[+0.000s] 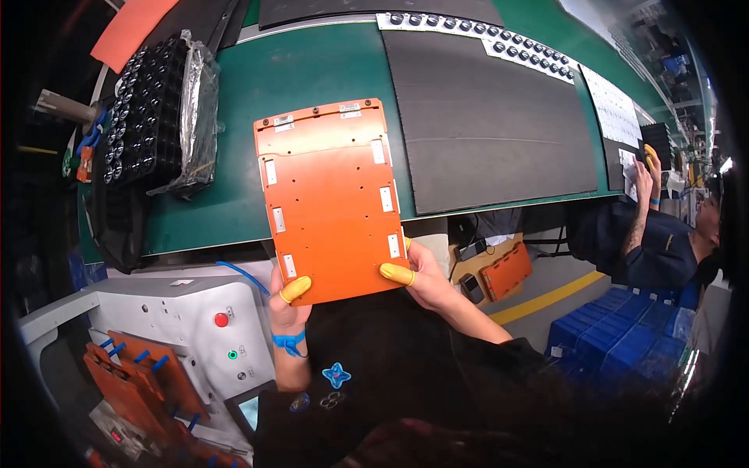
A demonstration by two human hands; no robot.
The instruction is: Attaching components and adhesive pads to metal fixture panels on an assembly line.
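Both my hands grip an orange panel [331,210] by its near corners, thumbs on top. My left hand [290,300] has a yellow finger cover on its thumb and a blue band at the wrist; it holds the lower left corner. At the lower right corner my right hand [420,273] pinches the edge, its thumb in a yellow cover too. The panel is tilted over the front edge of a green table [242,86]. Small white strips line both its sides, and dark screws and silver pieces run along its far end. My fingers beneath the panel are hidden.
A black tray of round dark parts [144,117] stands at left beside clear plastic wrap. Black mats [491,125] and white strips with round black parts [534,58] lie right. Lower left is a white machine [226,343] with orange plates. A co-worker [655,234] and blue crates [620,331] are right.
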